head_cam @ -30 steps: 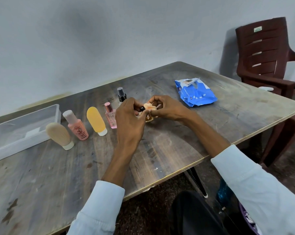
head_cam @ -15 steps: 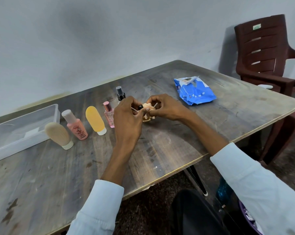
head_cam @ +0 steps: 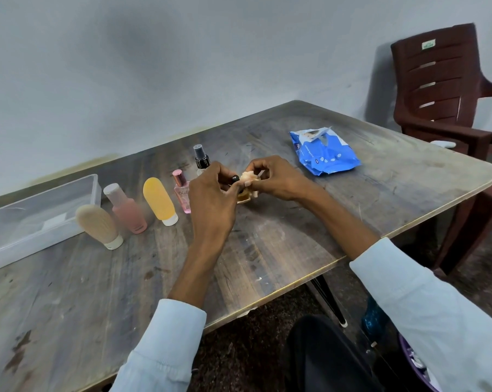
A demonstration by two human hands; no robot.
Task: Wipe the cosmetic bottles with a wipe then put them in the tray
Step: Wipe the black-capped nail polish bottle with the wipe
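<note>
While both hands are meeting over the table (head_cam: 267,250), one small amber bottle (head_cam: 243,196) is getting wiped.
The left hand (head_cam: 211,199) is pinching its black cap, the right hand (head_cam: 273,179) is pinching one crumpled wipe (head_cam: 249,176) against it (five more bottles are standing beside one clear tray (head_cam: 41,219)).

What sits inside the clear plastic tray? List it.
The clear plastic tray holds no bottles; only a pale rectangle, perhaps a label, shows through its bottom. The beige tube standing in front covers part of its near wall.
</note>
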